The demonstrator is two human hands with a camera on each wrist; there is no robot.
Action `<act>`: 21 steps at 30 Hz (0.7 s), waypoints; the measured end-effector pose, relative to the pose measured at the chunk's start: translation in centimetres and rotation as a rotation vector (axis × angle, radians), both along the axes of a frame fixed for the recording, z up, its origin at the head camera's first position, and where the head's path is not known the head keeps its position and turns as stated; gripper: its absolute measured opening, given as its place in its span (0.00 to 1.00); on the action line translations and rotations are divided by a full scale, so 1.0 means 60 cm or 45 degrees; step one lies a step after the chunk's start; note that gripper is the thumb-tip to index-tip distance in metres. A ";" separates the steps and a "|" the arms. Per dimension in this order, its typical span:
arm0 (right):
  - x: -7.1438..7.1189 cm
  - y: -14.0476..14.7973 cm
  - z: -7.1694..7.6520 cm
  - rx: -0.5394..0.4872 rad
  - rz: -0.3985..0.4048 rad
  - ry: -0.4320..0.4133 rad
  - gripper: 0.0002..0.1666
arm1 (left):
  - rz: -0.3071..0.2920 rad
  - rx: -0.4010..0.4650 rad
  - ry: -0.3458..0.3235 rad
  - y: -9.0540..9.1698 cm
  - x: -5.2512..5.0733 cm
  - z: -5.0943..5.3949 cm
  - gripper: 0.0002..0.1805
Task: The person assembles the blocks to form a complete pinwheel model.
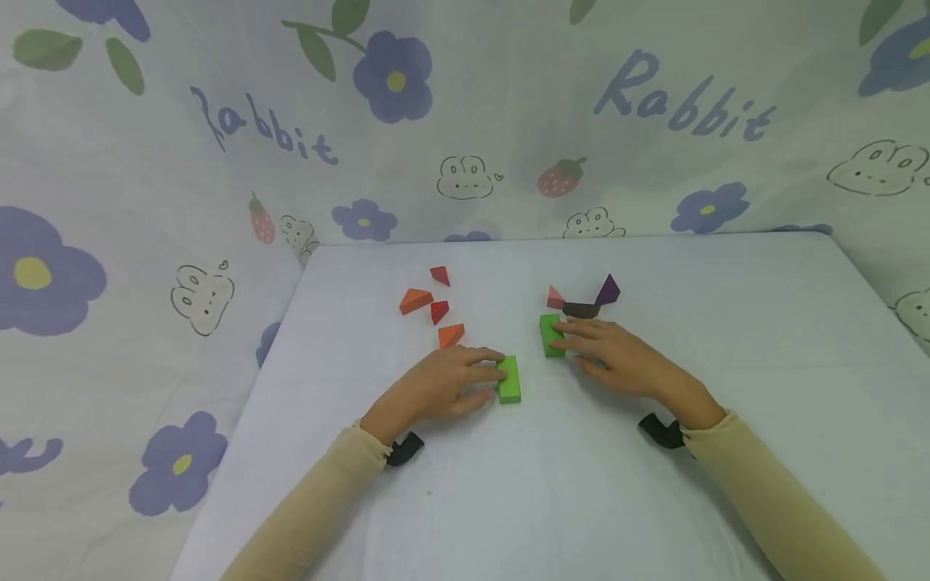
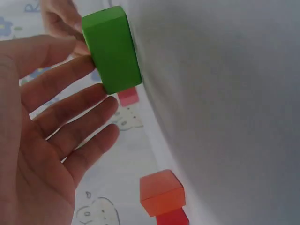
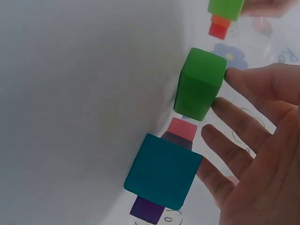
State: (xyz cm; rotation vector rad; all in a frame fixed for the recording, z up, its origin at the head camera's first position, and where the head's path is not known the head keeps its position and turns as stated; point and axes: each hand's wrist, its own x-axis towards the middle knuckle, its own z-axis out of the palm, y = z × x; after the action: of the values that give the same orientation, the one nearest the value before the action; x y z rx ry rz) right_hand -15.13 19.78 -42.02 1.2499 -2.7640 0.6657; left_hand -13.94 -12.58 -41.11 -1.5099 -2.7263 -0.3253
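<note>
Near the middle of the table, my left hand (image 1: 445, 386) touches a green rectangular block (image 1: 509, 381) with fairly straight fingertips. In the left wrist view its fingers spread beside that green block (image 2: 115, 54), not wrapped round it. My right hand (image 1: 623, 355) rests its fingertips on a second green block (image 1: 552, 337), farther back and slightly to the right. The two green blocks stand apart. In the right wrist view a teal block (image 3: 163, 171) sits by the right hand's fingers; in the head view that hand hides it.
Left of centre lie orange pieces (image 1: 416, 301) and red pieces (image 1: 439, 311). Behind the right hand are a pink triangle (image 1: 555, 298), a dark brown piece (image 1: 581, 310) and a purple triangle (image 1: 609, 290). A patterned cloth (image 1: 508, 121) rises behind the white table (image 1: 763, 339).
</note>
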 end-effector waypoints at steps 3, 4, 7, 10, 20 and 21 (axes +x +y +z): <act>0.001 -0.001 -0.003 0.009 0.000 0.005 0.25 | 0.005 0.003 -0.006 0.002 0.001 0.000 0.20; 0.001 -0.001 -0.003 0.014 -0.003 0.004 0.25 | 0.009 0.002 -0.005 0.002 0.000 -0.001 0.20; 0.001 -0.002 -0.003 0.026 -0.012 -0.003 0.24 | 0.021 0.018 0.009 0.000 -0.003 -0.005 0.20; 0.001 -0.002 -0.001 0.039 -0.019 -0.011 0.25 | 0.035 0.033 0.017 -0.001 -0.007 -0.009 0.20; 0.001 0.002 0.002 0.026 -0.049 -0.027 0.27 | -0.024 0.067 0.043 -0.003 0.005 -0.006 0.18; 0.001 0.002 0.002 0.032 -0.048 -0.035 0.27 | -0.022 0.059 0.042 -0.003 0.006 -0.005 0.18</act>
State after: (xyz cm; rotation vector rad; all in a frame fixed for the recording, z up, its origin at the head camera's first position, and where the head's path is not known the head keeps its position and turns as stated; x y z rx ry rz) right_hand -15.08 19.93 -41.91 1.1992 -2.8191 0.6522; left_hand -13.55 -12.73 -41.44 -1.5141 -2.6630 -0.3587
